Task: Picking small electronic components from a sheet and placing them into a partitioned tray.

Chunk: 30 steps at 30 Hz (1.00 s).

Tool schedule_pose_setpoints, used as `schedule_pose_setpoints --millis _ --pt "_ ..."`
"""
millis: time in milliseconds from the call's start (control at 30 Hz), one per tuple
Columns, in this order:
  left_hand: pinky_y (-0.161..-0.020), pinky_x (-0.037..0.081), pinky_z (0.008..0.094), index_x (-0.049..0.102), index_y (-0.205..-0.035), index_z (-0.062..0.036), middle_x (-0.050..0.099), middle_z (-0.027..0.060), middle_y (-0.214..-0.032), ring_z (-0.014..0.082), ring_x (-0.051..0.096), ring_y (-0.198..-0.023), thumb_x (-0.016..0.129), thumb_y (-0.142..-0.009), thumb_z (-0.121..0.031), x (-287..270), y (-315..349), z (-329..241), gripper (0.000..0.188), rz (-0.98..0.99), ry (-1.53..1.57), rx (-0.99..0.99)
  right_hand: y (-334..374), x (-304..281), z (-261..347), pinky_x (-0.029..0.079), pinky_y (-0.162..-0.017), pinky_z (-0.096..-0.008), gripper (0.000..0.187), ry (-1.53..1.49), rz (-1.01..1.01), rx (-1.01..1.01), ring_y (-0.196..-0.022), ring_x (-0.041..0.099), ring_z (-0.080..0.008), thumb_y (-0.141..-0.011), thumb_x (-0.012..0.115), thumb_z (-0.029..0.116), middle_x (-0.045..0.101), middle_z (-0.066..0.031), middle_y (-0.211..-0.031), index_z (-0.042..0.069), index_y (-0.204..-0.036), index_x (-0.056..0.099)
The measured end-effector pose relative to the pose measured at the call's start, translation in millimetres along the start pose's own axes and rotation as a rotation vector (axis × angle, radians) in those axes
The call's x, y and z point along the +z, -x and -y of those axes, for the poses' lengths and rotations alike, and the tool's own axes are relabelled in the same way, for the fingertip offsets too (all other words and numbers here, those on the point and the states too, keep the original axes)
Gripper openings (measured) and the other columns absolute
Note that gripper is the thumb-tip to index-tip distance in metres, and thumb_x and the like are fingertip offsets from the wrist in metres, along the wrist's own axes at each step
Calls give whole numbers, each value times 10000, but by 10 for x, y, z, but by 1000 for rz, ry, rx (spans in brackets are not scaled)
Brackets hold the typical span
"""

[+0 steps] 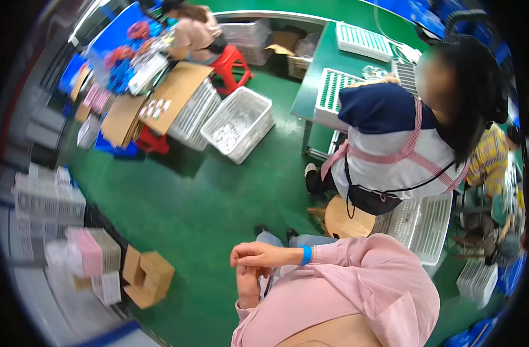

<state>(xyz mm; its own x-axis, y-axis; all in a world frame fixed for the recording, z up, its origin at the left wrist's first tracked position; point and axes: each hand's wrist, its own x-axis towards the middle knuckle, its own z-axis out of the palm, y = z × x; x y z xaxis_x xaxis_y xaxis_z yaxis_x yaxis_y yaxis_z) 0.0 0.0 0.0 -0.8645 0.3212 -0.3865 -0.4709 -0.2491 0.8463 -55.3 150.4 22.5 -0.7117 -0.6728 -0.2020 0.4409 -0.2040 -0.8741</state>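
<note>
Resting half-open with nothing visible in its fingers [238, 253], your right hand [257, 253] crosses over your left hand [249, 288], whose grip can't be told. A blue wristband [306, 255] circles your right wrist [291, 256], a wooden stool [348, 218] beyond.

The sleeve [345, 254] is matt cloth, softly creased; the wristband [306, 255] looks smooth, its material unclear. The floor [183, 199] is smooth and glossy, with a pale sheen. The round stool [350, 218] has a smooth wooden seat. The box [157, 276] is matt cardboard, the crate [259, 139] and red stool [232, 61] plastic, the apron [386, 153] cloth, the tabletop [315, 78] smooth.
</note>
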Motion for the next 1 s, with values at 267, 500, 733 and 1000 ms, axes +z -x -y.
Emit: schedule_pose_setpoints --millis 267,500,733,1000 --pt "-533 468 267 537 -1037 -64 603 71 -812 175 594 -627 429 -1040 -357 -195 -2080 -1106 312 319 20 -324 -980 -1254 772 477 -494 -200 219 -73 -249 -218 -701 579 -53 -958 536 246 596 1 -874 59 -1062 585" --pt "-508 455 281 543 -1025 -50 595 100 -800 194 596 -613 428 -1001 -520 62 -3804 -2114 485 695 -55 -517 -1540 -2081 1839 551 -444 -259 224 -93 -563 -262 -574 628 -132 -937 524 222 584 -62 -893 49 -1070 576" --pt "-495 446 261 540 -981 -21 606 132 -830 212 611 -608 420 -1021 -466 667 -5093 -2543 463 1018 -115 -730 -1642 -2793 2205 524 -418 -258 226 -374 -806 -476 -587 672 -172 -946 480 131 622 -99 -816 6 -1132 509" --pt "-552 461 238 483 -1113 -27 625 83 -865 156 620 -636 444 -1016 -161 1704 -6113 -2613 170 1052 -603 -776 -1672 -4063 2092 525 -442 -234 195 -445 -1019 -712 -578 639 -126 -970 512 138 644 -84 -891 35 -1135 531"
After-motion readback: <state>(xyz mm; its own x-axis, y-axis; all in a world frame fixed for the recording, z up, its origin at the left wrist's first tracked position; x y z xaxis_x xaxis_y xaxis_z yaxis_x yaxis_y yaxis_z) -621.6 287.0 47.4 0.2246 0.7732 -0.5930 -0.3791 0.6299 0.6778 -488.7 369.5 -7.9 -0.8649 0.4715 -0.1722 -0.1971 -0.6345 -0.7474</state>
